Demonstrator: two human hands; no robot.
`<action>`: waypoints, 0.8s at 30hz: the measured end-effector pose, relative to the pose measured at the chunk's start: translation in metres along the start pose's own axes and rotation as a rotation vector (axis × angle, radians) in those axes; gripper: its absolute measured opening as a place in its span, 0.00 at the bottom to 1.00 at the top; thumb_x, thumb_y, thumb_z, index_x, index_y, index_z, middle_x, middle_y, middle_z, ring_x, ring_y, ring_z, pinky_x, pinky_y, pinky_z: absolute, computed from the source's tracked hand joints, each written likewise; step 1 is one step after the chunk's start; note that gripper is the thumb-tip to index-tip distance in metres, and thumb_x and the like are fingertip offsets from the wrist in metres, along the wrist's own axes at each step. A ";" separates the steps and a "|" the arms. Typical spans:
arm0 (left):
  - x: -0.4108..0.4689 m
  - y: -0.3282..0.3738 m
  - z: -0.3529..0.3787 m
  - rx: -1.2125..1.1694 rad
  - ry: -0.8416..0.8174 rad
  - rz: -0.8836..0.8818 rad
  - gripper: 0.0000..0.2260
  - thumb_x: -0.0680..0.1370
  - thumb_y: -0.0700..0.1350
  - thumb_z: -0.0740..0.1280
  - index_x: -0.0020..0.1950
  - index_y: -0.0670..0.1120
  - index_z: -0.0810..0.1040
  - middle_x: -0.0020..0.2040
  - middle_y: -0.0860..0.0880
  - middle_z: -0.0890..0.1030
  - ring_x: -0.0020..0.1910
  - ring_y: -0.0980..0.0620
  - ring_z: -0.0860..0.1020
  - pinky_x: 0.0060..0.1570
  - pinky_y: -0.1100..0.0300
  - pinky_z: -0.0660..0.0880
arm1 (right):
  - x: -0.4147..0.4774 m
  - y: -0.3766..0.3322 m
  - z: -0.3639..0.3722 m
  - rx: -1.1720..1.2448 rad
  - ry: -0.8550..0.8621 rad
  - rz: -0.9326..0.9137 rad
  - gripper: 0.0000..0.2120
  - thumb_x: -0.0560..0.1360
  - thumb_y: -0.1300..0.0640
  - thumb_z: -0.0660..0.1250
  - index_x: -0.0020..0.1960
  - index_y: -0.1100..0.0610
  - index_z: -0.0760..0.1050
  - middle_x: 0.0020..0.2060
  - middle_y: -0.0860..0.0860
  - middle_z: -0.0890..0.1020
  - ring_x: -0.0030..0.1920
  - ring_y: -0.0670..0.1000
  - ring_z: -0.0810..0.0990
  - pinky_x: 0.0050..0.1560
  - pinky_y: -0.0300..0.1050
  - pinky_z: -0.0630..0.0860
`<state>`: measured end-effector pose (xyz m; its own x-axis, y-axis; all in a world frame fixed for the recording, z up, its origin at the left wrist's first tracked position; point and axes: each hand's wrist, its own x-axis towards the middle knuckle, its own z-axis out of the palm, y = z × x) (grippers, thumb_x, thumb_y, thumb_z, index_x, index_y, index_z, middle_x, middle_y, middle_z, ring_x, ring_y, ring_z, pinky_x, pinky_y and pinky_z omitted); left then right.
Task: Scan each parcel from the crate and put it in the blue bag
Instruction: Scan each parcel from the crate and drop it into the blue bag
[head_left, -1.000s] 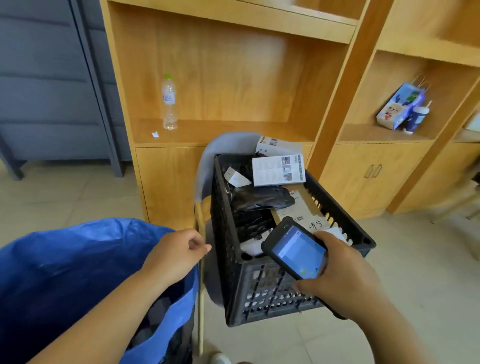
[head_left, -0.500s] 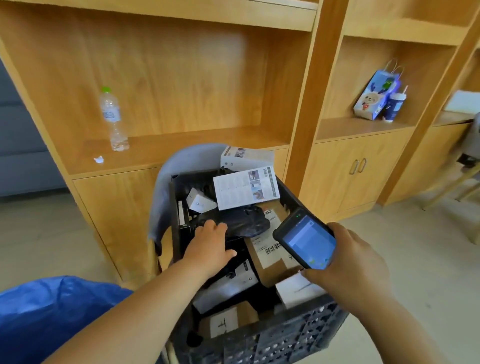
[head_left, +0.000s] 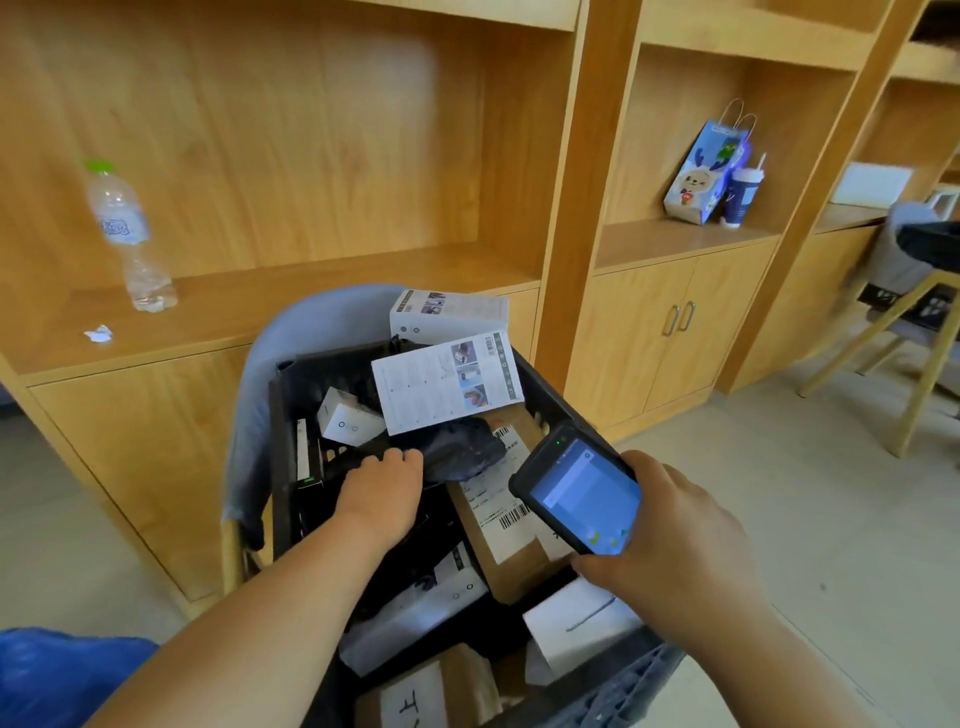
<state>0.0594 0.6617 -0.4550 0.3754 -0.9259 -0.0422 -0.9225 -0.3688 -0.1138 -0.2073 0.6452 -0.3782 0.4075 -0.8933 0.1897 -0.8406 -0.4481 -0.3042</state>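
A black plastic crate (head_left: 283, 447) stands on a grey chair and holds several parcels. Among them are a white printed box (head_left: 441, 384), a brown carton with a barcode label (head_left: 498, 535) and a dark soft bag parcel (head_left: 462, 449). My left hand (head_left: 382, 499) reaches into the crate, palm down, fingers curled onto the left edge of the dark soft parcel. My right hand (head_left: 670, 540) holds a black handheld scanner (head_left: 576, 488) with a lit blue screen above the crate's right side. A corner of the blue bag (head_left: 52, 675) shows at the bottom left.
The grey chair back (head_left: 311, 327) rises behind the crate. Wooden shelving fills the background, with a water bottle (head_left: 127, 239) on the left shelf and a gift bag (head_left: 701, 176) and cup (head_left: 743, 195) on the right. Another chair (head_left: 914, 312) stands far right.
My left hand left the blue bag's rim and went into the crate onto the dark soft parcel. The view swung right, away from the bag. The scanner stays in my right hand.
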 end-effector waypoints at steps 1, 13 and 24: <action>-0.002 -0.001 -0.003 0.001 0.036 0.012 0.13 0.78 0.42 0.61 0.62 0.44 0.66 0.59 0.43 0.73 0.56 0.43 0.74 0.48 0.52 0.72 | -0.002 0.000 -0.002 -0.006 0.007 -0.003 0.38 0.58 0.36 0.73 0.63 0.44 0.61 0.45 0.40 0.71 0.44 0.44 0.70 0.40 0.41 0.69; -0.078 -0.025 -0.068 -0.898 0.374 -0.200 0.08 0.77 0.53 0.62 0.41 0.51 0.69 0.37 0.51 0.76 0.36 0.51 0.76 0.34 0.56 0.70 | -0.059 -0.005 -0.047 0.097 0.057 0.020 0.35 0.56 0.40 0.74 0.59 0.45 0.64 0.43 0.41 0.72 0.43 0.48 0.73 0.41 0.46 0.73; -0.174 -0.029 -0.054 -1.687 0.197 -0.376 0.08 0.74 0.41 0.72 0.52 0.49 0.81 0.45 0.54 0.85 0.46 0.52 0.82 0.44 0.57 0.76 | -0.121 -0.015 -0.061 0.029 -0.021 0.030 0.40 0.58 0.40 0.73 0.66 0.48 0.62 0.49 0.44 0.74 0.48 0.50 0.74 0.43 0.45 0.74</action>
<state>0.0165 0.8288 -0.3907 0.6763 -0.7246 -0.1326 0.0846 -0.1024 0.9911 -0.2659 0.7622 -0.3401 0.3897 -0.9068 0.1609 -0.8422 -0.4216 -0.3361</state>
